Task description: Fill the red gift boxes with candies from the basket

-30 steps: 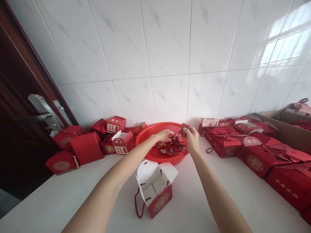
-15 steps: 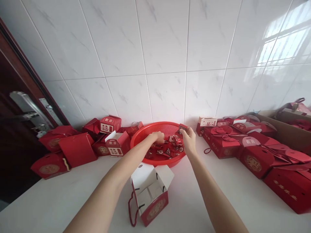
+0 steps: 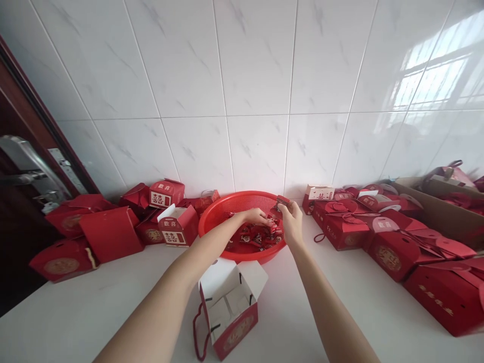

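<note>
A red plastic basket (image 3: pixel 212 222) with a perforated wall holds a pile of red wrapped candies (image 3: pixel 259 237). My left hand (image 3: pixel 255 216) reaches over its left side, fingers closed on a red wrapped candy (image 3: pixel 271 223) at the top of the pile. At the basket's right rim, my right hand (image 3: pixel 293 217) pinches a small dark red packet (image 3: pixel 283 200) between thumb and fingers. In front of the basket stands an open red gift box (image 3: pixel 237 330), white inside, with its flaps up and a red cord handle hanging on its left.
Red gift boxes (image 3: pixel 109 234) are grouped on the left, near a dark door with a metal handle (image 3: pixel 28 176). Several closed red boxes (image 3: pixel 387 254) line the right side, beside a brown carton (image 3: pixel 419 194). A white tiled wall (image 3: pixel 260 151) rises behind the white tabletop (image 3: pixel 124 287).
My left hand has shifted right within the basket and its fingers now close on a candy. My right hand keeps its packet at the rim. The view has shifted slightly.
</note>
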Demonstrator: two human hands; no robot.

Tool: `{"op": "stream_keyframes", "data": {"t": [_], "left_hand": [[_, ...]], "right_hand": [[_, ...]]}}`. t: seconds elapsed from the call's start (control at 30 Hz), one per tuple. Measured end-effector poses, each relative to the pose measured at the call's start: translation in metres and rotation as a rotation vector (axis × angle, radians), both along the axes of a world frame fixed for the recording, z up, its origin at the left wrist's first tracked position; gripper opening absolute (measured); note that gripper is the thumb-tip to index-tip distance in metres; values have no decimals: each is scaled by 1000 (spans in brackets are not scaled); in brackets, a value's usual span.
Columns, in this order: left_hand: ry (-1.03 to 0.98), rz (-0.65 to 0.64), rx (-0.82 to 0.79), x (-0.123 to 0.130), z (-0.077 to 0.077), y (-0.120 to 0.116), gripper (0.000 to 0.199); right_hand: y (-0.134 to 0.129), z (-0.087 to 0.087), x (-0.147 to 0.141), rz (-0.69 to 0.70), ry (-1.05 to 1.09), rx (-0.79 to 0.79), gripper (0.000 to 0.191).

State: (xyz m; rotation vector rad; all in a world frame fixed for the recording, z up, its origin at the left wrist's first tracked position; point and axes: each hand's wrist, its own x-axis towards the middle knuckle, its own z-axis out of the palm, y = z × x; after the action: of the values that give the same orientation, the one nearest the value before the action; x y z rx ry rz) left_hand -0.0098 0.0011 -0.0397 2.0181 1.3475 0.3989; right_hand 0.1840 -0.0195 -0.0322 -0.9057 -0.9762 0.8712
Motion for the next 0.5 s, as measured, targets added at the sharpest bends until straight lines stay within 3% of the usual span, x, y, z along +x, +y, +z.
{"op": "stream_keyframes", "data": {"t": [0.27,0.5], "left_hand": [[129,-98,-180,14,48,47,26],[-19,-92,-190,5,57,44,27]], "right_hand": [[-7,8,-2,35,39,-17,10],[-6,7,-1,50,17,-5,12]]}}
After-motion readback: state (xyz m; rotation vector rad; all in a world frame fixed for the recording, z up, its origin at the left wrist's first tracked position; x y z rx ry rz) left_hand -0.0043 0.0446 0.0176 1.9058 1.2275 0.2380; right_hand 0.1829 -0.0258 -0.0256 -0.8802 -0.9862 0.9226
